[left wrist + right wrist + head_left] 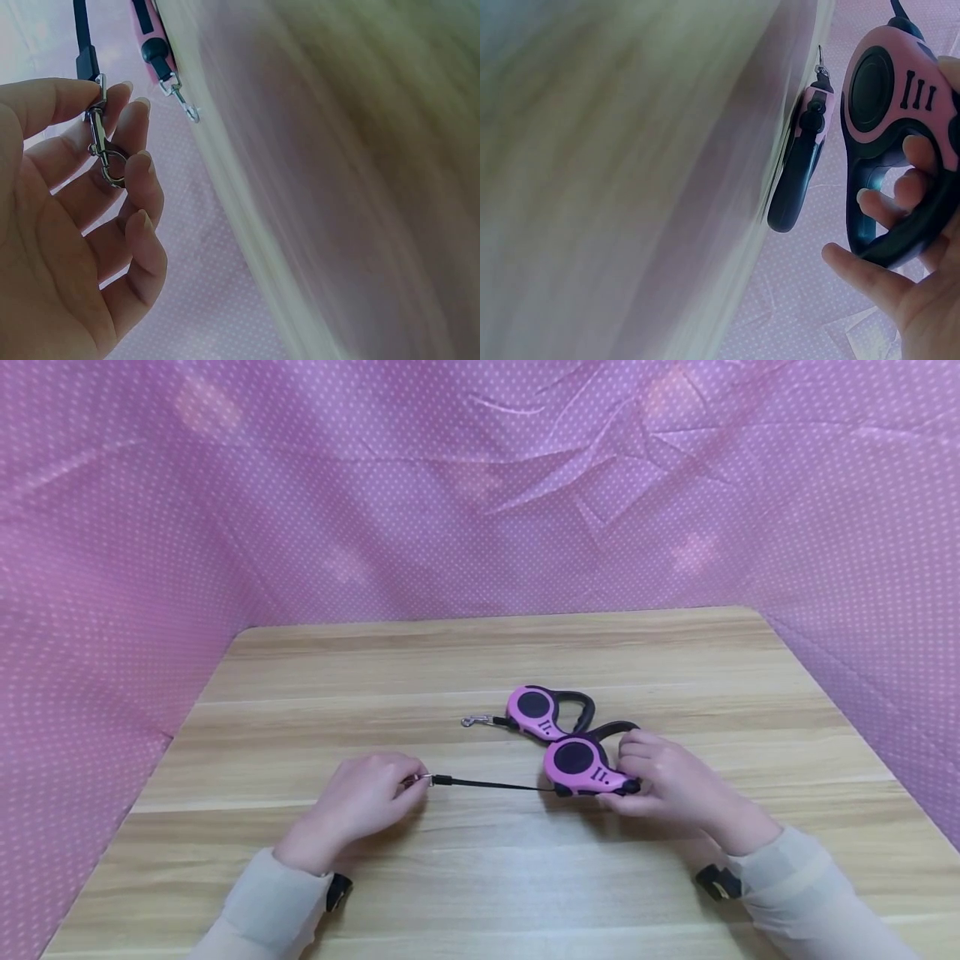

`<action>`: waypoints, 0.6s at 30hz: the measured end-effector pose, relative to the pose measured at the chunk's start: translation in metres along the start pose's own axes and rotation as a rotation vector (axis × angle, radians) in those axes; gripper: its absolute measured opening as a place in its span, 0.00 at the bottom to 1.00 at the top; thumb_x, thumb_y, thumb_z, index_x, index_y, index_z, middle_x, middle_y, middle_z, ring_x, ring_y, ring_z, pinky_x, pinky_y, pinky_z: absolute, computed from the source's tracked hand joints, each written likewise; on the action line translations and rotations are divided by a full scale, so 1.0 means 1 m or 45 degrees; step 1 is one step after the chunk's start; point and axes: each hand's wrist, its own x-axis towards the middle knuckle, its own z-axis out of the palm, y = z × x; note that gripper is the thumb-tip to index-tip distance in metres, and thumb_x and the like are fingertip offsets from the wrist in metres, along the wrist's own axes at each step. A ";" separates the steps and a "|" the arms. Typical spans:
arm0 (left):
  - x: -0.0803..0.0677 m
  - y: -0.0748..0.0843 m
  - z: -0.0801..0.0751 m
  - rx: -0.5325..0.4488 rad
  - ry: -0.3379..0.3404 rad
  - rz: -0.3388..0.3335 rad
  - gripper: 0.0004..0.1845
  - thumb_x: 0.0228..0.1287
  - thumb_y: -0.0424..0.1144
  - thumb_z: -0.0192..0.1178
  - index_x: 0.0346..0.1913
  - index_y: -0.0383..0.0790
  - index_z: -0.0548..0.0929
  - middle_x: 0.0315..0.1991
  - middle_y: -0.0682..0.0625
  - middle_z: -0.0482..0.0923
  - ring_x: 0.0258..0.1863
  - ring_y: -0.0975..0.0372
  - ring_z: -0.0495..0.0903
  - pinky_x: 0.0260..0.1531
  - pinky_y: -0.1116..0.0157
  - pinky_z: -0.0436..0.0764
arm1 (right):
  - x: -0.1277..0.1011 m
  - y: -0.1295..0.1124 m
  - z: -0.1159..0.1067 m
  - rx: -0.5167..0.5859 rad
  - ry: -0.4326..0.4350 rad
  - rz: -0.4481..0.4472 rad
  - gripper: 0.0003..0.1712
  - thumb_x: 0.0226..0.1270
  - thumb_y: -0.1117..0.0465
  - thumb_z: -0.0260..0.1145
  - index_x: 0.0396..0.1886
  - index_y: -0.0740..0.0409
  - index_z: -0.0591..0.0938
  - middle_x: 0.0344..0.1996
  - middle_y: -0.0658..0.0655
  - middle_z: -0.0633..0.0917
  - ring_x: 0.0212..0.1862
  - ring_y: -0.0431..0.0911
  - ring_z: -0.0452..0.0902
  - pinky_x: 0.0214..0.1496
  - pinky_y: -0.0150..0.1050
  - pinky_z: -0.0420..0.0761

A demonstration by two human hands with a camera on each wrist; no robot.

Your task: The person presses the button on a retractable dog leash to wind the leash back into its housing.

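A pink-and-black retractable leash [581,768] lies on the wooden desk [480,660] near the middle, a little toward the front edge, with its black cord [495,785] drawn out leftward to a metal clip [101,146]. The right hand [667,777] curls its fingers [900,195] through the leash's black handle and grips it, while the left hand [360,806] pinches the clip between thumb and fingertips. A second pink leash [543,710] lies just behind the first, toward the far edge, untouched, its own clip [472,721] pointing left.
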 end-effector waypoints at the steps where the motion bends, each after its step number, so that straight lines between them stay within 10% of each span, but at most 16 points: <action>1: 0.000 0.001 0.000 -0.007 -0.005 -0.001 0.08 0.68 0.49 0.59 0.39 0.53 0.87 0.35 0.60 0.86 0.34 0.65 0.83 0.32 0.63 0.80 | 0.000 0.000 0.000 0.003 0.001 0.000 0.20 0.56 0.43 0.73 0.20 0.50 0.77 0.25 0.45 0.80 0.36 0.38 0.72 0.40 0.32 0.77; 18: 0.003 0.009 0.000 0.004 0.000 0.040 0.07 0.68 0.49 0.59 0.38 0.54 0.87 0.33 0.62 0.85 0.32 0.67 0.82 0.29 0.65 0.79 | 0.004 -0.001 0.004 0.019 0.017 -0.007 0.22 0.59 0.41 0.71 0.20 0.50 0.76 0.23 0.44 0.78 0.35 0.38 0.72 0.40 0.30 0.75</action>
